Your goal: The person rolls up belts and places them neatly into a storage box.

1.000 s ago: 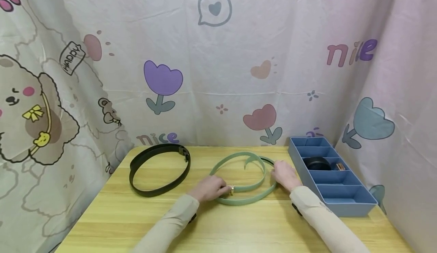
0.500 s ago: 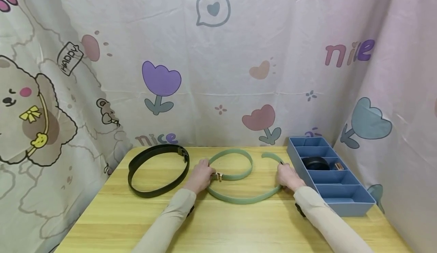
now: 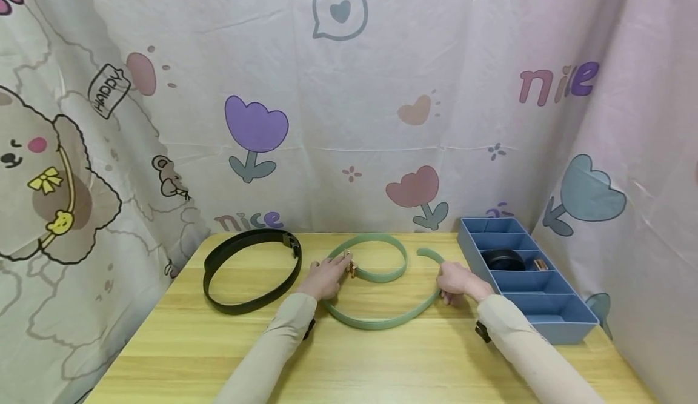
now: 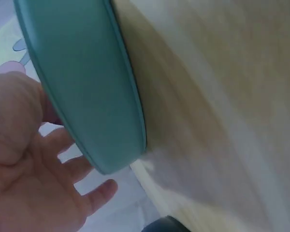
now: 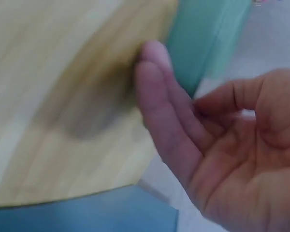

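A light green belt (image 3: 376, 324) lies in a loose coil, standing on its edge, in the middle of the wooden table. My left hand (image 3: 325, 277) rests over the coil's left side, fingertips right at the gold buckle (image 3: 352, 268). In the left wrist view, that hand's fingers (image 4: 100, 195) are spread loosely behind the green strap. On the right, my right hand (image 3: 460, 281) pinches the strap near its free tip, which sticks out past the hand. The right wrist view shows the strap between thumb and fingers (image 5: 159, 101).
A black belt (image 3: 235, 309) stands in an open loop at the left of the table. At the right is a blue divided box (image 3: 561, 334), with a rolled black belt (image 3: 504, 260) and its gold buckle (image 3: 540, 264) in one compartment. A printed curtain (image 3: 338, 119) hangs behind.
My left hand has moved left and back with the buckle end, and its fingers have spread. The green belt's coil has widened, its inner loop now apart from the free tip at right.
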Demonstrator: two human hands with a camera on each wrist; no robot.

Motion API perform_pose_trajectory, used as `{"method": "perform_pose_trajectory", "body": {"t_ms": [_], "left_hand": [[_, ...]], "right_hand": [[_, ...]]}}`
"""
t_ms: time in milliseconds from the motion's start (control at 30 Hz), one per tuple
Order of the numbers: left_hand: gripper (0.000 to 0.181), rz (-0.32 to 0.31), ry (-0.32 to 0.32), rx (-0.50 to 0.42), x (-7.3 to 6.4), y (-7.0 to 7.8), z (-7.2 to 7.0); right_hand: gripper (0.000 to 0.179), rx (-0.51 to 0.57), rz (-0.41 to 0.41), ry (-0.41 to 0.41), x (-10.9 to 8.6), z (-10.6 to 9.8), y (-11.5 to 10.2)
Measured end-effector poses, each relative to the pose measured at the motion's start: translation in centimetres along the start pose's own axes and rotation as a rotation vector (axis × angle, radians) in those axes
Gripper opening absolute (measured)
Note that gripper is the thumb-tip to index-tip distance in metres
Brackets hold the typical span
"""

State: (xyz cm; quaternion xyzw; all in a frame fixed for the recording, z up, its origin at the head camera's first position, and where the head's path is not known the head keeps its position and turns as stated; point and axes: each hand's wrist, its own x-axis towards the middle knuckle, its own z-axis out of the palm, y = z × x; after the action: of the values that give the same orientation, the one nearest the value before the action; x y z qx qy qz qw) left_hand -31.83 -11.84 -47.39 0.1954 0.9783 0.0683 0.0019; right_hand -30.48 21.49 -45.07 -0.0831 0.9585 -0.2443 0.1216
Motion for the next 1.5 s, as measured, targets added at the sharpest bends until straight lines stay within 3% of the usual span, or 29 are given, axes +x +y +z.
{"method": "perform_pose_trajectory", "body": {"t_ms": [133, 233, 300, 433, 533, 633, 767, 867, 1000, 1133, 1267, 1367, 1500], "left_hand": [[0.046, 0.04, 0.09, -0.004, -0.6, 0.9, 0.0], [0.037, 0.094, 0.172, 0.039, -1.3, 2.2, -0.3], [0.039, 0.148, 0.18, 0.063, -1.8, 3.2, -0.5], [0.045, 0.333, 0.08, 0.06, -3.0, 5.1, -0.5], [0.043, 0.475, -0.02, -0.006, -3.7, 6.1, -0.2], [0.034, 0.592, -0.072, -0.043, -4.0, 6.6, 0.0], [0.023, 0.659, -0.103, -0.057, -4.1, 6.6, 0.0], [0.029, 0.603, -0.133, -0.084, -4.2, 6.1, -0.1], [0.034, 0.498, -0.159, -0.111, -4.2, 5.1, -0.3], [0.026, 0.472, -0.142, -0.101, -4.1, 4.4, -0.3], [0.02, 0.451, -0.071, -0.055, -4.1, 3.8, -0.2], [0.02, 0.378, -0.014, -0.03, -4.1, 3.0, -0.1], [0.027, 0.287, 0.063, -0.021, -3.4, 0.8, 0.1]], "right_hand": [[0.017, -0.103, -0.08, -0.049, -0.4, -0.6, -0.5], [0.017, -0.235, -0.154, 0.006, -0.6, -0.8, -0.8], [0.017, -0.297, -0.186, 0.05, -0.6, -0.8, -1.0], [0.019, -0.32, -0.18, 0.123, -0.1, -0.1, -1.6], [0.022, -0.314, -0.211, 0.221, 0.7, 0.7, -2.3], [0.022, -0.312, -0.352, 0.253, 1.7, 1.8, -3.1], [0.019, -0.358, -0.544, 0.139, 2.6, 2.8, -3.8], [0.018, -0.416, -0.571, 0.107, 2.8, 3.1, -3.7], [0.016, -0.451, -0.519, 0.126, 2.7, 2.8, -3.3], [0.018, -0.432, -0.453, 0.114, 2.2, 2.1, -2.6], [0.016, -0.416, -0.423, 0.139, 1.8, 1.6, -2.1], [0.017, -0.399, -0.425, 0.145, 1.5, 1.3, -1.8], [0.017, -0.372, -0.432, 0.131, 1.0, 1.4, -1.3]]}}
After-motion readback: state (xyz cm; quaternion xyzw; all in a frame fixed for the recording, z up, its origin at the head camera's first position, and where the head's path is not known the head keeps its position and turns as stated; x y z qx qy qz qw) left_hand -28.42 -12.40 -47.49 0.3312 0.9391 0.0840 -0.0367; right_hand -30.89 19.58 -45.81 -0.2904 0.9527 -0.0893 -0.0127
